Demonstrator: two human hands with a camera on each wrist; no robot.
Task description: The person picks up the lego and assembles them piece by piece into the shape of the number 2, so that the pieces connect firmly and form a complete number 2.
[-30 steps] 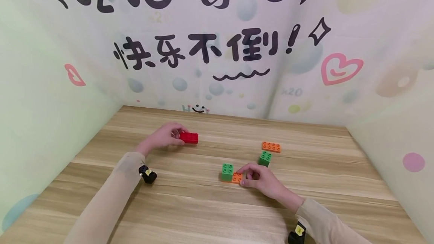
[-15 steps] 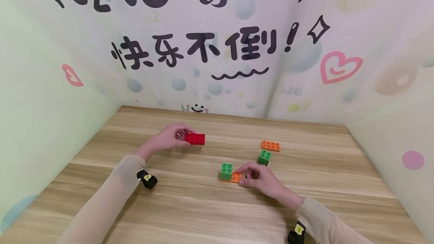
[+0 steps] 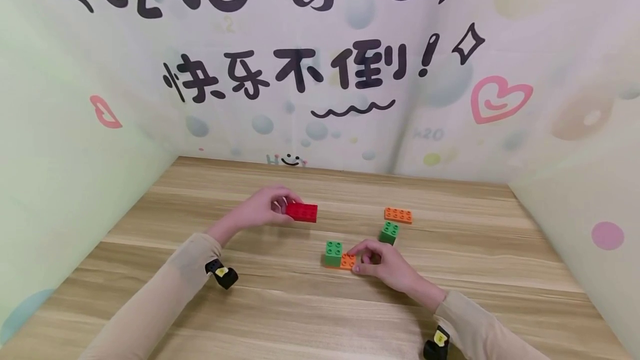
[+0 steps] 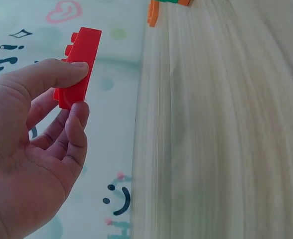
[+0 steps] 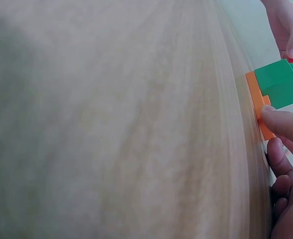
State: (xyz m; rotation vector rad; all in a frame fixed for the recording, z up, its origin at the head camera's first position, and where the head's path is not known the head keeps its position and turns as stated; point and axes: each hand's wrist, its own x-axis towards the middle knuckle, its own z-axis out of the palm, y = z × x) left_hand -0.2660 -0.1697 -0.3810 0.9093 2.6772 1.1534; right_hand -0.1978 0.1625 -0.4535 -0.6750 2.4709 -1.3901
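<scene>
My left hand (image 3: 262, 206) holds a red toy building brick (image 3: 306, 213) by its left end, raised over the table. In the left wrist view the thumb lies across the brick's (image 4: 84, 47) side, its studs pointing left, fingertips at its lower end. My right hand (image 3: 387, 266) pinches the right end of an orange studded plate (image 3: 348, 261) low at the table. On that plate's left half sits a green square brick (image 3: 333, 253), also seen beyond the right thumb in the right wrist view. The red brick is behind and left of the green one.
Behind my right hand a second green brick (image 3: 389, 232) stands on the wooden table (image 3: 280, 315). Another orange plate (image 3: 398, 215) lies just behind it. A printed cloth wall (image 3: 340, 138) rises at the table's back edge. Side walls close in left and right.
My left hand has carried the red brick to the right and slightly forward, closer to the green brick on the plate. The right hand has stayed at the orange plate.
</scene>
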